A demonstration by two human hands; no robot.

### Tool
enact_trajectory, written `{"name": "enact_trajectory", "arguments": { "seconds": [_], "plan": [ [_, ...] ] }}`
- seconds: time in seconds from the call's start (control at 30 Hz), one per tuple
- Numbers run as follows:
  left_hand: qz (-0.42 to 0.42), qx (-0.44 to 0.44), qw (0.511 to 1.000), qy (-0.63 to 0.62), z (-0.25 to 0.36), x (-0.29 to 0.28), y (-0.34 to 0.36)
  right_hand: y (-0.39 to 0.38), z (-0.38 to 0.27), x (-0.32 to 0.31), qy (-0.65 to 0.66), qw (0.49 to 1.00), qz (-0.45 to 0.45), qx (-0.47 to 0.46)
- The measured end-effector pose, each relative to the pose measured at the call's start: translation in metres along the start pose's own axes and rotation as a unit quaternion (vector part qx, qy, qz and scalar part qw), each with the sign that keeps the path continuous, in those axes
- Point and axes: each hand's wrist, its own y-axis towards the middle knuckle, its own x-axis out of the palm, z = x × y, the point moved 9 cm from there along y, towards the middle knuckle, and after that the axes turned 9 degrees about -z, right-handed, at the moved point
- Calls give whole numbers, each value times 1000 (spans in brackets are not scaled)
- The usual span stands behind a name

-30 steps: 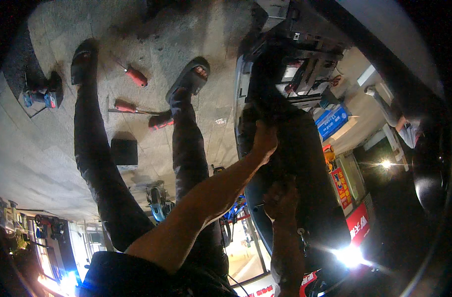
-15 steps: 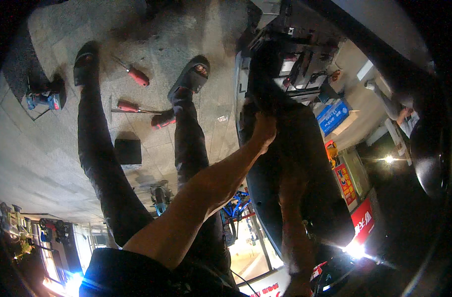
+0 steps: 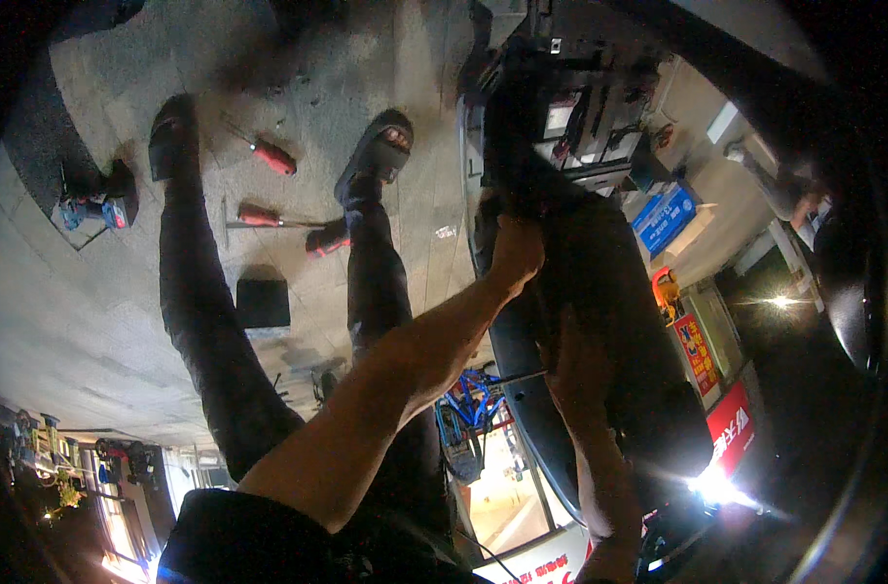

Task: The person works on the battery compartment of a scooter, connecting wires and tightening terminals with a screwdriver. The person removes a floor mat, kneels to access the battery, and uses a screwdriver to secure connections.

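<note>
A long dark panel [image 3: 614,282] of what looks like a vehicle slopes down in front of me on the right. My left hand [image 3: 518,251] rests at its upper left part, and its fingers are lost in shadow. Lower down, over the panel, my right hand [image 3: 578,362] is dim, with its fingers bent. From it a thin dark rod [image 3: 524,377] sticks out to the left, across the panel's edge; its other end is hidden in the hand.
Red-handled screwdrivers [image 3: 273,158] lie on the paving between my feet, near a black box [image 3: 263,303]. A blue cordless power tool [image 3: 95,211] is at far left. Beyond the panel stand a blue carton [image 3: 666,219] and an open compartment [image 3: 599,127]. A blue bicycle [image 3: 471,401] is below.
My right hand has shifted slightly upward along the panel, and the thin rod now shows beside it. My left hand stays at the same spot. The view has tilted slightly.
</note>
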Motion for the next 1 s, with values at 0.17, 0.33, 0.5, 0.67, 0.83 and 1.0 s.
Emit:
{"name": "enact_trajectory", "arguments": {
  "seconds": [0.17, 0.33, 0.5, 0.67, 0.83, 1.0],
  "plan": [
    [40, -79, 905, -416, -18, -5, -11, -19, 6, 39, 105, 994, 5, -12],
    [48, -95, 970, 219, -18, 35, 39, -33, -1, 43, 56, 997, -11, 42],
    [34, 8, 979, 202, -4, 51, 45, -46, -6, -1, 4, 992, 9, 127],
    [293, 12, 929, 227, -1, 23, 39, -19, 43, 67, 477, 859, -76, 171],
    [178, 30, 974, -135, -6, -15, 11, -63, 35, 40, 305, 916, 50, 256],
    [63, 62, 976, 200, 14, 8, 28, -58, 34, 31, -17, 974, -64, 218]
  ]
}}
